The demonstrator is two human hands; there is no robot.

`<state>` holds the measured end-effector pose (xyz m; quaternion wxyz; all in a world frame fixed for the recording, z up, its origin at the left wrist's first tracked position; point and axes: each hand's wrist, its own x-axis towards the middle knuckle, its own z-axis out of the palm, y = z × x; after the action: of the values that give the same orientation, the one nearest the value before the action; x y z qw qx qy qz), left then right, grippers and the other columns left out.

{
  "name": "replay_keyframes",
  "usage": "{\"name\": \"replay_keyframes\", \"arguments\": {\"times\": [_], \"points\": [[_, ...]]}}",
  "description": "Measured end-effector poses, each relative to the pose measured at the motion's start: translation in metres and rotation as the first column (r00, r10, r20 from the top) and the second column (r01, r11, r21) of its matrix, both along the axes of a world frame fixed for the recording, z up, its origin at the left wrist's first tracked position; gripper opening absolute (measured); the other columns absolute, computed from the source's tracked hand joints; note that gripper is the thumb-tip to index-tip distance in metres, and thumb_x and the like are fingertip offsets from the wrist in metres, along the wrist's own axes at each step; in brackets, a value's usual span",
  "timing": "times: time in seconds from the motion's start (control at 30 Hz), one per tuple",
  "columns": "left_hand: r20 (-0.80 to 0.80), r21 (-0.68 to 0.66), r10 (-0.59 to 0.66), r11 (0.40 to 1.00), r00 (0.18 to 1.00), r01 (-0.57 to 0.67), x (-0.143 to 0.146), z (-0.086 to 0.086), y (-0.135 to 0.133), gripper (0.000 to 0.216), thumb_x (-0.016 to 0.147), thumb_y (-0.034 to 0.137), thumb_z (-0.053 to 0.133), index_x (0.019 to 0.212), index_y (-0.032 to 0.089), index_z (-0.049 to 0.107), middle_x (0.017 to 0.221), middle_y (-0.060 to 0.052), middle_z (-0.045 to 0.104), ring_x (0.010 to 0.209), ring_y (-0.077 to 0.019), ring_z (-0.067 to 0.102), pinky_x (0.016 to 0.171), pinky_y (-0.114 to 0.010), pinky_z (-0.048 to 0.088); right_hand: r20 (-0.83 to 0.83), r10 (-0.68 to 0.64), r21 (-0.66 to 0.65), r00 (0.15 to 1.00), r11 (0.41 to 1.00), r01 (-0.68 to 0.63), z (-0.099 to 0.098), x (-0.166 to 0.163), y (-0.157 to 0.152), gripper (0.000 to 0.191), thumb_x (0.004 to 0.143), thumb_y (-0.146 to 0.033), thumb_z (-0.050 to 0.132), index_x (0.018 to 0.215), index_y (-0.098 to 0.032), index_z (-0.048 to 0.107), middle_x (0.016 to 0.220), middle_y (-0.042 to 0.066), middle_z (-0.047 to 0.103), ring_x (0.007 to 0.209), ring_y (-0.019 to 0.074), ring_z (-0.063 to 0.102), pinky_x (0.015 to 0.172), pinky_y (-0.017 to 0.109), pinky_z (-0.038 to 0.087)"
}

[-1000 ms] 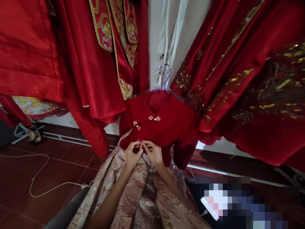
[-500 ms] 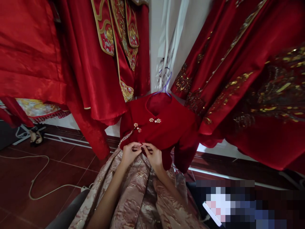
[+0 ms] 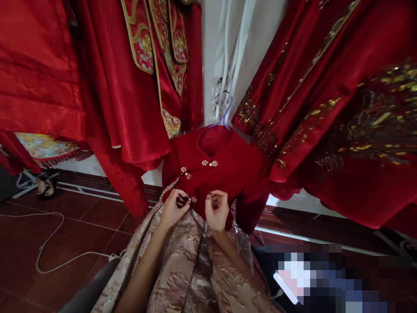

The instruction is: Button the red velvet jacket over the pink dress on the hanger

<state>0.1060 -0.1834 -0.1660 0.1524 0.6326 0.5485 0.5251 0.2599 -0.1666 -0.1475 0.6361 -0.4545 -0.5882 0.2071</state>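
Note:
A short dark-red jacket (image 3: 224,178) with pearl-and-gold flower clasps hangs in front of me on a purple hanger (image 3: 224,114). My left hand (image 3: 174,211) is at its lower front edge, thumb and fingertips closed at the left end of the lowest beaded clasp (image 3: 193,199). To the right, my right hand (image 3: 217,212) is raised off the clasp, fingers loosely curled with a gap to the thumb; I see nothing in it. Beneath the jacket falls a pink-gold brocade skirt (image 3: 180,252). Two more clasps, the collar clasp (image 3: 209,163) and the side clasp (image 3: 186,172), are above the hands.
Red satin garments (image 3: 137,108) with gold embroidery hang at the left, and sequined red ones (image 3: 312,117) at the right. A white cable (image 3: 61,243) crosses the tiled floor. Black shoes (image 3: 46,187) stand at far left. A lit phone (image 3: 286,288) is at lower right, beside a blurred patch.
Both hands met at the lowest clasp before. The right hand has let go and drawn away to the right, uncovering the clasp. The left hand remains there.

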Motion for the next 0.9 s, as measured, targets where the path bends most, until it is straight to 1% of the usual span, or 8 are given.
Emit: {"name": "replay_keyframes", "arguments": {"times": [0.1,0.23,0.33,0.43,0.53,0.7,0.8,0.9], "points": [[-0.066,0.011,-0.021,1.000,0.998,0.022,-0.002,0.006,-0.003,0.016,0.078,0.026,0.061,0.092,0.019,0.058,0.091,-0.003,0.060,0.075,-0.0115,0.059,0.062,-0.022,0.052,-0.029,0.023,-0.032,0.999,0.999,-0.024,0.002,-0.003,-0.002,0.016,0.083,-0.030,0.051,0.094,-0.019,0.050,0.075,0.000,0.055,0.060,0.0106,0.051,0.055,0.022,0.044],[-0.179,0.008,-0.038,0.999,0.983,0.040,-0.005,0.009,-0.004,0.014,0.081,0.024,0.058,0.094,0.021,0.062,0.090,-0.003,0.063,0.074,-0.0122,0.060,0.064,-0.023,0.052,0.078,0.056,-0.072,0.995,0.996,-0.050,-0.007,-0.007,0.002,0.015,0.080,-0.026,0.050,0.093,-0.019,0.052,0.082,0.003,0.059,0.069,0.0129,0.056,0.064,0.025,0.048],[-0.260,0.023,-0.034,0.999,0.965,0.041,-0.007,0.007,-0.003,0.014,0.082,0.022,0.057,0.095,0.022,0.063,0.089,-0.003,0.063,0.075,-0.0133,0.060,0.067,-0.025,0.051,0.167,0.182,-0.132,0.969,0.978,-0.161,-0.019,-0.009,0.009,0.022,0.075,-0.024,0.053,0.096,-0.018,0.053,0.088,0.005,0.061,0.077,0.0152,0.059,0.071,0.028,0.051],[-0.287,0.031,-0.027,0.999,0.957,0.037,-0.008,0.004,-0.002,0.012,0.084,0.023,0.056,0.093,0.023,0.064,0.089,-0.003,0.064,0.079,-0.0143,0.061,0.072,-0.028,0.051,0.170,0.305,-0.202,0.937,0.941,-0.270,-0.028,-0.010,0.012,0.032,0.072,-0.025,0.057,0.102,-0.017,0.052,0.089,0.006,0.062,0.074,0.0148,0.062,0.068,0.028,0.054],[-0.230,0.050,-0.034,0.998,0.973,0.047,-0.006,0.003,-0.003,0.011,0.086,0.026,0.055,0.088,0.022,0.064,0.087,-0.003,0.065,0.080,-0.0148,0.062,0.074,-0.028,0.052,0.130,0.335,-0.230,0.933,0.926,-0.300,-0.029,-0.011,0.012,0.028,0.074,-0.027,0.055,0.100,-0.018,0.053,0.086,0.006,0.063,0.074,0.0150,0.064,0.064,0.027,0.056],[-0.017,0.047,-0.082,0.995,0.996,0.083,-0.002,0.004,-0.004,0.015,0.085,0.031,0.056,0.089,0.021,0.066,0.088,-0.003,0.068,0.078,-0.0138,0.065,0.069,-0.026,0.055,0.111,0.351,-0.268,0.930,0.911,-0.312,-0.024,-0.010,0.010,0.022,0.075,-0.028,0.055,0.096,-0.019,0.054,0.083,0.006,0.067,0.074,0.0163,0.066,0.061,0.027,0.057],[0.026,0.038,-0.080,0.996,0.996,0.079,0.000,0.004,-0.005,0.015,0.084,0.031,0.057,0.090,0.021,0.067,0.089,-0.004,0.070,0.079,-0.0141,0.066,0.072,-0.027,0.056,0.104,0.354,-0.281,0.929,0.907,-0.314,-0.023,-0.009,0.011,0.023,0.075,-0.029,0.056,0.095,-0.019,0.055,0.082,0.006,0.068,0.075,0.0172,0.067,0.059,0.027,0.056],[0.044,0.030,-0.034,0.999,0.998,0.032,0.003,0.001,-0.006,0.015,0.084,0.031,0.058,0.089,0.021,0.067,0.088,-0.003,0.070,0.079,-0.0145,0.067,0.072,-0.027,0.057,0.103,0.365,-0.283,0.925,0.902,-0.325,-0.025,-0.009,0.012,0.024,0.074,-0.030,0.056,0.096,-0.019,0.055,0.082,0.006,0.068,0.074,0.0175,0.067,0.057,0.026,0.056]]}}
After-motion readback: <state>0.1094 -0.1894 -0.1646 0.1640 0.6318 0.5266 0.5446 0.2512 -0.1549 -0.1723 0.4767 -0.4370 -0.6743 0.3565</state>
